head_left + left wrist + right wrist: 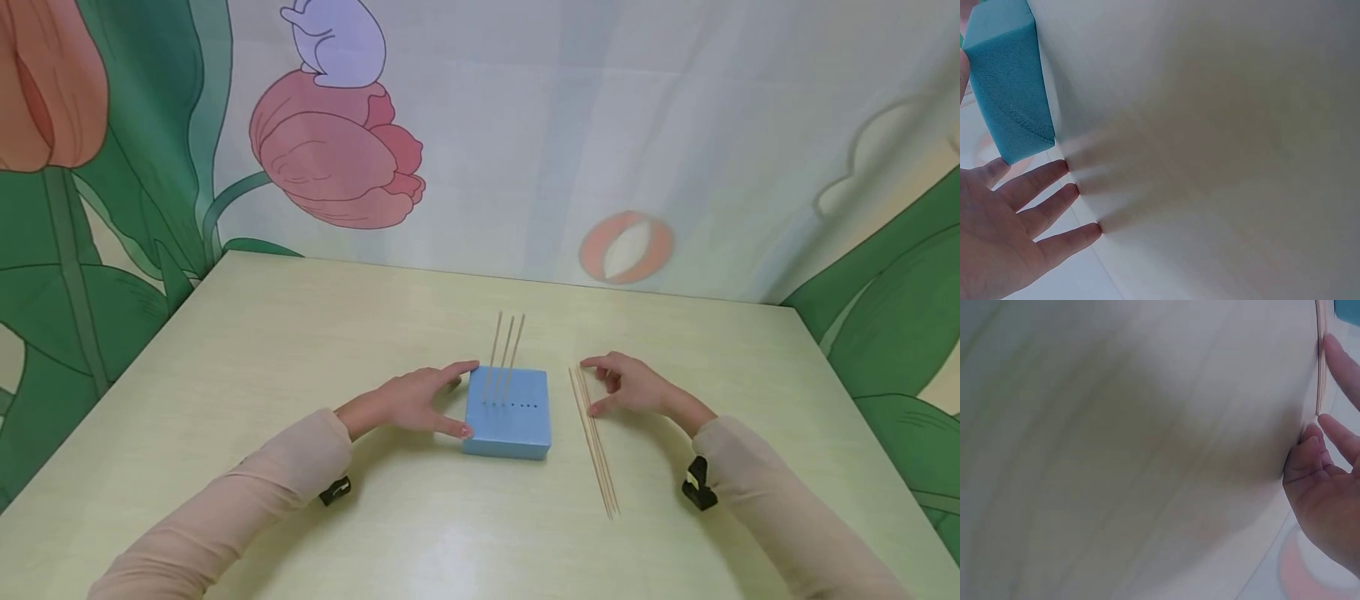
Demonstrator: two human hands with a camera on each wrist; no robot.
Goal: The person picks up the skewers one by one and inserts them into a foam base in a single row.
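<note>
Left of the blue block (517, 429), spread left hand (416, 402) touches it; rightward, half-open right hand (632, 385) touches ungripped sticks (597, 450), best taken singly.

Draped, booth-like setting, wider room unidentifiable: beyond your left hand (411, 402) and right hand (632, 385), a tulip-printed backdrop (510, 167) borders the pale worktop (337, 325).

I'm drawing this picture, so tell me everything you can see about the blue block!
The blue block is squarish, flat-topped and looks like foam. It lies flat on the table. Three thin sticks stand in a row on top; small dark holes continue that row. The left grip touches its left side with thumb and finger.
</note>
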